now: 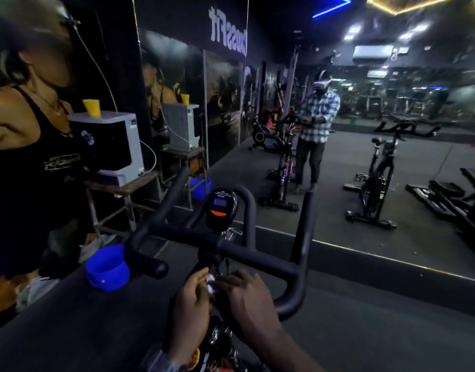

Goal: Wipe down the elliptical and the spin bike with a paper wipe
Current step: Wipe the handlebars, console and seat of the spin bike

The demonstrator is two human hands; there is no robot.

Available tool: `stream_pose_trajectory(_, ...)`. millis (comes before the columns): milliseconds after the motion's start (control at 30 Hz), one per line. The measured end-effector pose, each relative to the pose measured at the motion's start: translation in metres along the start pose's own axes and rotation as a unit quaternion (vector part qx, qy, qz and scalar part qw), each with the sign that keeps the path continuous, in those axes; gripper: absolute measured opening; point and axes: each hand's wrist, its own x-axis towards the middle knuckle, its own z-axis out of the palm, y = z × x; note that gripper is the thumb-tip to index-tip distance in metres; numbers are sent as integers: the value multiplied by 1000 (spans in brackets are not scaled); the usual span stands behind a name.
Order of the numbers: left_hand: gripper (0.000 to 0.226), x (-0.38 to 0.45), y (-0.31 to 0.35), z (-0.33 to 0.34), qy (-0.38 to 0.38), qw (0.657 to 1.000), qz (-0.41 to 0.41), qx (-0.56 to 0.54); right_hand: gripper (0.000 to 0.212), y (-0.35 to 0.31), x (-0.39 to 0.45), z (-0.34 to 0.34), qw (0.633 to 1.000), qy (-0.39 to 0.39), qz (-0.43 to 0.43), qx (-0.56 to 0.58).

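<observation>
Your spin bike (257, 253) is matte black, its looped handlebars framing a small round console (221, 206) with a blue screen and orange button. Mirrored "CrossFit" lettering (227, 26) shows on the wall. The white wipe (210, 281) sits just below the bar's middle, pinched between your left hand (190, 299) and right hand (244, 296), both curled around it.
</observation>
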Motion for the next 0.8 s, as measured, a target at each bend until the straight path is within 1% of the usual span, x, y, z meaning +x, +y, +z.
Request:
stream_pose_trajectory(67,33,3,-3,-1,-11,1000,2,-28,23,12,-16,-1,1000,21,20,0)
stream_pose_trajectory(100,27,2,-3,1,-16,999,7,-45,25,23,-29,-3,999,39,32,-4)
stream_pose_trajectory(167,18,4,-2,1,-12,997,16,-77,38,36,-45,-10,994,98,40,-11)
stream_pose_trajectory(200,18,6,-2,2,-12,996,19,-88,40,36,-45,-16,992,119,33,-14)
stream_pose_trajectory(233,18,8,-2,3,-11,995,22,-93,36,31,-39,-17,993,116,18,-20)
stream_pose_trajectory(300,15,12,-3,7,-9,995,35,-89,22,12,-18,-12,998,59,-6,-29)
stream_pose_trajectory(333,15,13,-2,9,-6,995,45,-84,21,2,-8,-4,999,17,5,-26)
stream_pose_trajectory(400,20,15,2,12,-4,995,81,-64,32,-9,5,8,998,-33,36,-35)
stream_pose_trajectory(467,28,17,8,14,-15,993,105,-60,38,-5,2,7,999,-17,34,-33)
stream_pose_trajectory(533,29,18,10,18,-38,990,105,-87,34,12,-20,-9,999,30,32,-28)
stream_pose_trajectory(600,33,18,12,24,-69,987,101,-102,29,39,-47,-21,993,81,48,-70)
stream_pose_trajectory(667,37,22,16,29,-93,985,108,-99,25,54,-60,-27,992,76,60,-83)
stream_pose_trajectory(733,34,33,21,37,-116,981,119,-100,33,44,-51,-17,993,44,61,-92)
stream_pose_trajectory(767,34,40,25,40,-128,978,119,-115,30,30,-38,-11,995,26,54,-84)
stream_pose_trajectory(800,36,46,30,45,-144,974,115,-135,21,17,-26,-2,997,19,43,-69)
